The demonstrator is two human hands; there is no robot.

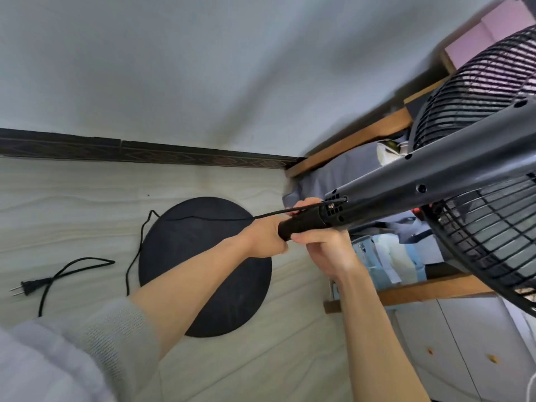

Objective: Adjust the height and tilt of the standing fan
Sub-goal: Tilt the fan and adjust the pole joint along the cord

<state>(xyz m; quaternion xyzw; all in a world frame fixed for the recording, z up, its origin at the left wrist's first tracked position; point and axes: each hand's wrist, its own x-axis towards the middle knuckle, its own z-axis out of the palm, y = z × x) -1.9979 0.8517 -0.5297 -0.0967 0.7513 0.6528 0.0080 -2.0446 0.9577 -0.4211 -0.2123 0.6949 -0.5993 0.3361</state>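
Because the height collar sits just under the motor housing, both hands work at frame centre. Standing fan (pixel 452 169): fills the right side, head tilted toward the camera. Round base (pixel 203 268): lower centre, on the floor. Left hand (pixel 265 236): fingers closed round the pole. Right hand (pixel 324 250): fingers curled round the collar (pixel 301 223). Plug (pixel 27 287): lower left, unplugged, presumably for safety. No containers discernible.

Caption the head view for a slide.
Both hands, left hand and right hand, grip the fan's pole above its round base.
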